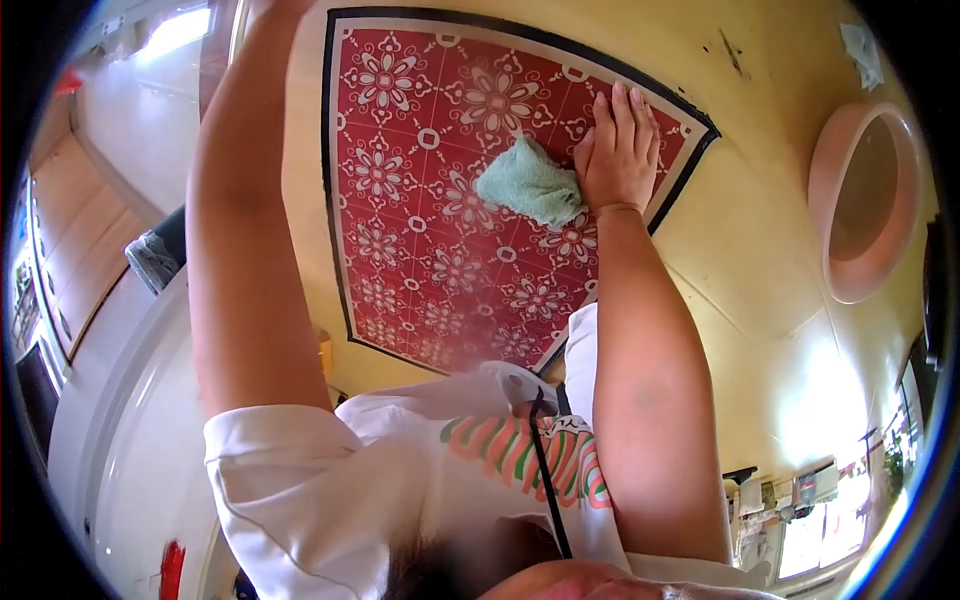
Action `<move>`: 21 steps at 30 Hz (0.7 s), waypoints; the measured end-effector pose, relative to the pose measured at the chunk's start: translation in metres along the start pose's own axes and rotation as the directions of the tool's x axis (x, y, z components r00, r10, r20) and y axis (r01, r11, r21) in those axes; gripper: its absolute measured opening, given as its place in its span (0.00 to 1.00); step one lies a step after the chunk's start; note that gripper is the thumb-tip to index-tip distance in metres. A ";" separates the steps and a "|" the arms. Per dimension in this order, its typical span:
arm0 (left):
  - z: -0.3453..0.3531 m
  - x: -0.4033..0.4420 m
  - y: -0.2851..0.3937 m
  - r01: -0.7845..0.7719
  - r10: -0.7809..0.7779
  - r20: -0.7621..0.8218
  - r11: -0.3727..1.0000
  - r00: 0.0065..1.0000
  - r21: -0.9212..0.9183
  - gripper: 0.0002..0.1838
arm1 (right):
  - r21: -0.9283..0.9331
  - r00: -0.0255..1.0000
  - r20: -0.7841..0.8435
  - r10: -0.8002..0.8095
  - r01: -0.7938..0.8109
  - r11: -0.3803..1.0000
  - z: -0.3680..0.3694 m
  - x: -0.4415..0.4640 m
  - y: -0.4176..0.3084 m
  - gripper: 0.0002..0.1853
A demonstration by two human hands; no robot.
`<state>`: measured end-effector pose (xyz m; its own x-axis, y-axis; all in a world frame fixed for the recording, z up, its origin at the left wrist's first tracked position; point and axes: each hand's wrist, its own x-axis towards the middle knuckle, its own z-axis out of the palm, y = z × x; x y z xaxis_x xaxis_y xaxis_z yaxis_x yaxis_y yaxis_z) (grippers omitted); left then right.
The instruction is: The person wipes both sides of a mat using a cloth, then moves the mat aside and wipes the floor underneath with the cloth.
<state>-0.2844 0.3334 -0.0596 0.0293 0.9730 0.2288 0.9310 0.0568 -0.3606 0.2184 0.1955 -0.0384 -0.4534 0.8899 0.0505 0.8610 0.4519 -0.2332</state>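
Observation:
My right hand lies flat, fingers stretched out, near the upper right corner of a red mat. White flower patterns cover the mat, which has a pale band and a black border. Close against the thumb side of this hand rests a crumpled light green cloth; the fingers are not wrapped round it. My left forearm reaches up past the mat's left side. Its hand is cut off by the top edge of the view.
Yellow flooring surrounds the mat. At the far right stands a round pink basin. A pale crumpled scrap lies above it. A white curved surface fills the lower left. Bright windows show at lower right.

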 end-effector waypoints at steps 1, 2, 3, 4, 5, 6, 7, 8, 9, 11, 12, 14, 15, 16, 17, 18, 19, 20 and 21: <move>-0.039 0.007 0.006 0.255 -0.246 -0.193 0.967 0.950 0.021 0.33 | 0.001 1.000 0.005 -0.001 0.001 1.000 0.000 -0.001 0.000 0.26; -0.056 0.001 0.015 0.273 -0.302 -0.168 0.945 0.938 -0.178 0.34 | 0.006 1.000 0.002 -0.003 0.003 1.000 0.000 -0.003 0.000 0.26; -0.064 0.001 0.026 0.281 -0.351 -0.136 0.886 0.926 -0.369 0.35 | 0.012 1.000 -0.005 -0.003 0.003 1.000 0.002 -0.003 0.001 0.26; -0.063 0.005 0.041 0.259 -0.105 0.637 0.954 0.764 -0.153 0.26 | 0.020 1.000 -0.013 -0.002 0.002 1.000 0.002 -0.002 0.001 0.26; -0.085 -0.036 0.066 0.093 0.126 0.499 0.916 0.858 -0.391 0.28 | 0.021 1.000 -0.024 -0.010 0.010 1.000 0.001 -0.001 0.001 0.26; -0.106 -0.078 0.092 -0.127 0.366 0.302 0.795 0.880 -0.593 0.30 | 0.023 0.999 -0.032 -0.014 0.015 1.000 0.000 -0.001 0.001 0.26; -0.127 -0.119 0.118 -0.339 0.555 0.096 0.626 0.826 -0.702 0.32 | 0.024 0.999 -0.039 -0.019 0.020 1.000 0.000 -0.001 0.001 0.26; -0.130 -0.133 0.116 -0.563 0.791 -0.025 0.413 0.611 -0.716 0.32 | 0.001 0.997 -0.063 -0.032 0.032 0.999 0.002 -0.001 0.002 0.25; -0.131 -0.140 0.109 -0.709 0.934 -0.144 0.141 0.327 -0.691 0.31 | 0.009 0.997 -0.065 -0.033 0.034 0.999 0.002 -0.002 0.001 0.25; -0.113 -0.128 0.088 -0.650 0.792 0.079 0.550 0.606 -0.524 0.27 | 0.012 0.996 -0.079 -0.035 0.036 0.999 0.004 -0.002 0.003 0.25; -0.096 -0.119 0.073 -0.567 0.668 0.158 0.714 0.727 -0.411 0.25 | 0.020 0.995 -0.093 -0.035 0.037 0.999 0.005 -0.003 0.003 0.25; -0.037 -0.103 0.020 -0.095 0.098 -0.003 0.954 0.995 -0.284 0.24 | 0.003 0.998 -0.056 -0.037 0.037 0.999 0.001 -0.007 0.002 0.25; -0.013 -0.097 0.000 0.316 -0.329 -0.099 0.940 0.939 -0.124 0.27 | -0.008 0.998 -0.056 -0.040 0.040 0.999 0.001 -0.002 0.002 0.25; 0.010 -0.092 -0.020 0.634 -0.641 -0.166 0.767 0.749 -0.099 0.31 | 0.007 0.998 -0.053 -0.036 0.036 0.999 0.004 -0.002 0.003 0.26; -0.016 -0.085 -0.003 0.407 -0.432 -0.180 0.899 0.884 -0.161 0.29 | 0.007 0.998 -0.057 -0.039 0.039 0.999 0.004 0.000 0.003 0.26; -0.042 -0.089 0.025 0.146 -0.191 -0.203 0.965 0.960 -0.216 0.28 | 0.009 0.998 -0.055 -0.037 0.038 0.999 0.003 -0.001 0.003 0.26; -0.078 -0.096 0.057 -0.102 0.065 -0.126 0.944 0.990 -0.313 0.28 | 0.013 0.998 -0.050 -0.032 0.033 0.999 0.002 -0.002 0.002 0.26; -0.114 -0.103 0.090 -0.300 0.317 -0.040 0.836 0.948 -0.459 0.28 | 0.017 0.998 -0.046 -0.034 0.035 0.999 0.000 -0.001 0.002 0.26; -0.136 -0.111 0.109 -0.378 0.573 0.095 0.647 0.814 -0.662 0.29 | 0.006 0.998 -0.052 -0.032 0.033 0.999 0.001 -0.002 0.002 0.25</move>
<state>-0.1363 0.2013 -0.0015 0.5225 0.8460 -0.1062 0.8323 -0.4791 0.2787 0.2208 0.1950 -0.0398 -0.4685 0.8768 0.1086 0.8442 0.4805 -0.2376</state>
